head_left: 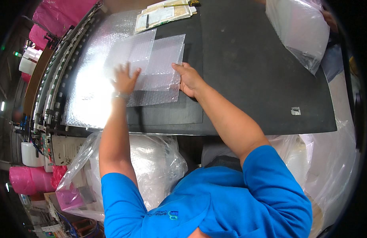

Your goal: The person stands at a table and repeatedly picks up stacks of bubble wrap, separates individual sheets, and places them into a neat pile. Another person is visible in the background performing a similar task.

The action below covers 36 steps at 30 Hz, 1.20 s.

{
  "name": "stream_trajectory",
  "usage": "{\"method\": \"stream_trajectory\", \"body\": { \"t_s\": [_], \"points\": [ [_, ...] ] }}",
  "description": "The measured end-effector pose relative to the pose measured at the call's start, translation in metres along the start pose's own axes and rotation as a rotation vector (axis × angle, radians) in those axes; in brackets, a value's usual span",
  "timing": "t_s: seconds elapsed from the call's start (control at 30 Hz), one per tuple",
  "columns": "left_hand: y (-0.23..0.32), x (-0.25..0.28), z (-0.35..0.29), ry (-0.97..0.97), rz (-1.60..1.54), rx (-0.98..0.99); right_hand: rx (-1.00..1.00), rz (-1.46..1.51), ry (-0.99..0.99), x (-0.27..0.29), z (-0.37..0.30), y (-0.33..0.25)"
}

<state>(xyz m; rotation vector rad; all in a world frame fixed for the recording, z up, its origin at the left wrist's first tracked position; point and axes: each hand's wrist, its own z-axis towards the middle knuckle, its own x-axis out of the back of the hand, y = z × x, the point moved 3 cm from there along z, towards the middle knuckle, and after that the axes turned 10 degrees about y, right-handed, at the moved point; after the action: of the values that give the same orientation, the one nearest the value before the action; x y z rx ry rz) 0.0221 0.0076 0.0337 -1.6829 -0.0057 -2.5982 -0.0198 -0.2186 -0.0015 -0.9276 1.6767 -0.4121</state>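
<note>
Clear bubble wrap sheets (163, 63) lie overlapped on the black-topped table, their edges staggered to the right. My right hand (189, 80) grips the right edge of these sheets, thumb on top and the other fingers partly hidden beneath. Over the left part of the sheets, my left hand (126, 81) has its fingers spread, slightly smeared by motion; whether it touches the plastic I cannot tell. Beneath and to the left spreads a wider bubble wrap web (86, 87), with strong glare that hides its detail.
A machine with rollers (52, 79) borders the table's left side. Papers (161, 18) with a pen lie at the far edge. A filled clear bag (298, 27) rests at the far right. Large plastic bags (155, 162) stand below the near edge of the black table (255, 79).
</note>
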Motion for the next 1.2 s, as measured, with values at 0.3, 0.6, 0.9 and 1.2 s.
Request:
{"method": "stream_trajectory", "body": {
  "t_s": [0.3,0.6,0.9,1.2],
  "points": [
    [0.111,0.036,-0.089,-0.003,-0.471,-0.353,0.18,-0.009,-0.015,0.003,-0.001,-0.007],
    [-0.009,0.012,-0.064,0.384,-0.554,0.262,0.174,0.031,0.09,0.0,-0.002,-0.008],
    [-0.007,0.003,-0.081,0.448,-0.737,0.336,0.156,0.131,0.143,0.006,-0.001,-0.006],
    [-0.009,0.003,-0.084,0.459,-0.767,0.388,0.164,0.08,0.094,0.006,0.004,-0.005]
  ]
}}
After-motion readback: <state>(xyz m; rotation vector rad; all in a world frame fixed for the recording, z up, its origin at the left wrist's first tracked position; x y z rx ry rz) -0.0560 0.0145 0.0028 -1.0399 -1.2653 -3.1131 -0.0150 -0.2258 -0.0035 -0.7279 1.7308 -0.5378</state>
